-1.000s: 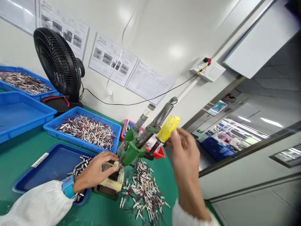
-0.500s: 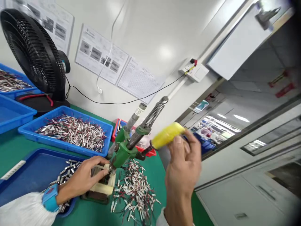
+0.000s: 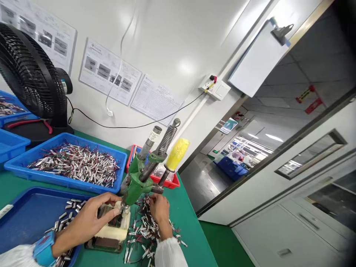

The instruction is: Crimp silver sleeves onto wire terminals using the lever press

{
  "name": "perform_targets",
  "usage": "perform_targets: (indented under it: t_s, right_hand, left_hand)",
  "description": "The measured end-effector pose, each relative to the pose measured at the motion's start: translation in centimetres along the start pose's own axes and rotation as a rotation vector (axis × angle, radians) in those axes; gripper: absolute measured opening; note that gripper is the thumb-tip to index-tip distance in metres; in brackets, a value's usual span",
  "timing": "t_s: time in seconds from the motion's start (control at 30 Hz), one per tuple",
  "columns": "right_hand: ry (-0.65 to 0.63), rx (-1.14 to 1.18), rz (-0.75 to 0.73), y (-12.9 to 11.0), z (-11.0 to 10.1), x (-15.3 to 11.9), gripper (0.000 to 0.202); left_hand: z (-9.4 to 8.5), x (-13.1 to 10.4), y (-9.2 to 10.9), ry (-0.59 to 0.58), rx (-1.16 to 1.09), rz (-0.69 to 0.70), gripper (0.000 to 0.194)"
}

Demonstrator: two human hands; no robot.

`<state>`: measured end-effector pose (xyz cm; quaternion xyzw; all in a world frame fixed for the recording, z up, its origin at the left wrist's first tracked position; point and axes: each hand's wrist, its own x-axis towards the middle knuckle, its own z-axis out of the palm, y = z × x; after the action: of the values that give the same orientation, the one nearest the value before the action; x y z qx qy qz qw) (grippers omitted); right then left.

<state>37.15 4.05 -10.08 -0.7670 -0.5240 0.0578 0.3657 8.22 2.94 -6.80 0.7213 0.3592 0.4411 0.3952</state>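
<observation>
Your hands are apart, one on each side of the green metal hand press [image 3: 136, 188]. Your left hand [image 3: 90, 215] rests at the press's cream-and-brown base [image 3: 111, 233], thumb and fingertips close under the steel tip; you cannot tell whether they pinch a part. Your right hand [image 3: 160, 210] reaches into the loose pile of small silver cylinders with red and dark wires [image 3: 143, 231] on the green tabletop [image 3: 194, 230], fingers curled down and partly hidden, so their grip cannot be told. The yellow-wrapped lever handle [image 3: 178, 155] stands free above that hand, and the press blocks part of the red plastic bin [image 3: 174, 181] behind it. Your left forearm crosses the dark blue tray [image 3: 27, 218] of bare silver cylinders [image 3: 73, 204]. Beyond sit a bright blue bin [image 3: 55, 180] heaped with wired cylinders and a black fan [image 3: 30, 74], with red-handled pliers [image 3: 49, 127] on its foot.
</observation>
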Motion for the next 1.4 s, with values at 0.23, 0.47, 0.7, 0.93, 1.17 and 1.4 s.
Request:
perform_targets:
  t_s: [0.23, 0.47, 0.7, 0.93, 1.17, 1.4]
  right_hand:
    - [0.145, 0.310, -0.101, -0.3, -0.2, -5.9, 0.044]
    - [0.388, 0.761, 0.127, -0.7, 0.7, -8.5, 0.050]
    - [0.359, 0.898, 0.183, -1.2, 0.1, -8.3, 0.068]
    - [0.242, 0.906, 0.244, -1.2, 0.0, -8.6, 0.073]
    - [0.242, 0.875, 0.245, -0.5, 0.7, -8.0, 0.063]
    - [0.316, 0.843, 0.303, -2.5, 1.0, -9.2, 0.063]
  left_hand:
    - [-0.1, 0.1, -0.6, -0.043, 0.082, 0.028, 0.031]
    - [0.2, -0.3, -1.2, -0.017, 0.082, 0.084, 0.035]
    - [1.4, 0.8, -0.6, -0.048, 0.019, 0.009, 0.036]
    - [-1.4, 2.1, 2.0, -0.401, -0.059, -0.063, 0.044]
    - [-7.8, 2.9, -0.4, 0.040, 0.487, 0.020, 0.029]
    - [-6.9, 0.3, -2.0, -0.336, 0.765, -0.184, 0.018]
